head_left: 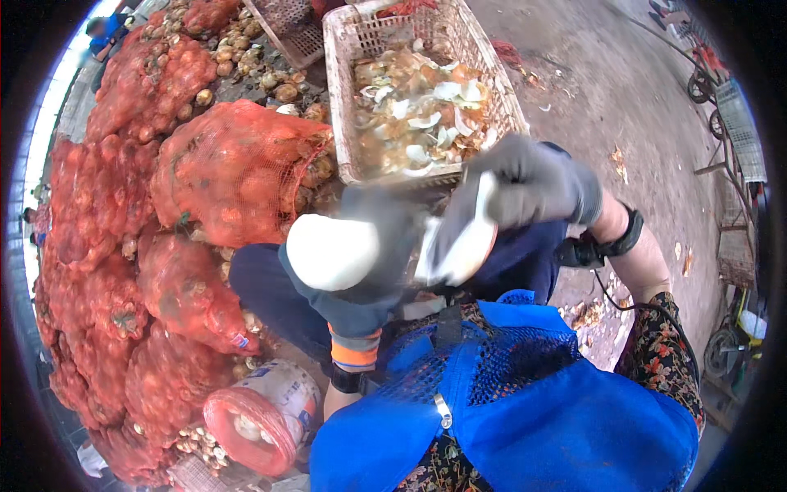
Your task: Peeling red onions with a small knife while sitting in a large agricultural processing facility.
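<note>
A peeled white onion (332, 252) rests in the grip of my left hand (373, 254), which wears a dark glove with an orange-striped cuff and is smeared by motion. Facing it from the right is my right hand (529, 182) in a grey glove, its fingers bent closed. A pale, long, blurred piece (471, 244) shows at those fingers; whether it is onion skin or a blade I cannot tell. Just beyond both hands stands a dirty white plastic crate (334, 98) holding onion skins (422, 111).
Red mesh sacks of onions (238, 172) pile up on the left. Loose onions (246, 49) lie behind them. Near my left forearm sits a white bucket (287, 389) with a red mesh lining. A cart with wheels (709, 107) stands at the far right. Skin scraps dot the concrete floor (623, 98).
</note>
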A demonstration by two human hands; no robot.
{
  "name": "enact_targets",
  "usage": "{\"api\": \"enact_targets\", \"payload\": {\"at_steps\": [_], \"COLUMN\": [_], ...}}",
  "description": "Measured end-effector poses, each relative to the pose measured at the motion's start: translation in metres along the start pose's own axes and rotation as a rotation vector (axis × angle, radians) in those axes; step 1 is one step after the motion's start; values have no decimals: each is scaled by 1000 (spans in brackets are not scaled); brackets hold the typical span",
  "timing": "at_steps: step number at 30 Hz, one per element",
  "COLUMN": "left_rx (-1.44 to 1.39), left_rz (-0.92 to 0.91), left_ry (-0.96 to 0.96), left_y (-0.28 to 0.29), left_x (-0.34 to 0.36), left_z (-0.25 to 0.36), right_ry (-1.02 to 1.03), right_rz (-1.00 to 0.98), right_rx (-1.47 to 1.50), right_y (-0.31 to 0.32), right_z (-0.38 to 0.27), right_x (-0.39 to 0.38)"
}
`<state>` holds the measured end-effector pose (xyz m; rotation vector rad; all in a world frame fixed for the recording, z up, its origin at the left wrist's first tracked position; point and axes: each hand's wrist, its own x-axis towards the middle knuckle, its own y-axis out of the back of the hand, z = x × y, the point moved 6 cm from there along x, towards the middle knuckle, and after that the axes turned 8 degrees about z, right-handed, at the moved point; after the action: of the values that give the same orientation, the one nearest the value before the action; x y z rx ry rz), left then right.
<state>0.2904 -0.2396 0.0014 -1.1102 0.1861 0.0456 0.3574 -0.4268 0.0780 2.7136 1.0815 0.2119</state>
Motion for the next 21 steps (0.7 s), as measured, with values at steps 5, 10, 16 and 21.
{"api": "enact_targets", "payload": {"at_steps": [5, 10, 16, 21], "left_rx": [1, 204, 269, 1080], "left_rz": [-231, -364, -118, 738], "left_ry": [-56, -445, -473, -849], "left_y": [-19, -19, -7, 123], "left_x": [4, -16, -58, -141], "left_z": [21, 65, 116, 174], "right_ry": [-124, -221, -309, -95], "right_rz": [657, 685, 649, 602], "right_rx": [-1199, -1029, -562, -699], "right_y": [91, 75, 73, 129], "right_z": [15, 35, 131, 198], "right_x": [16, 8, -34, -34]}}
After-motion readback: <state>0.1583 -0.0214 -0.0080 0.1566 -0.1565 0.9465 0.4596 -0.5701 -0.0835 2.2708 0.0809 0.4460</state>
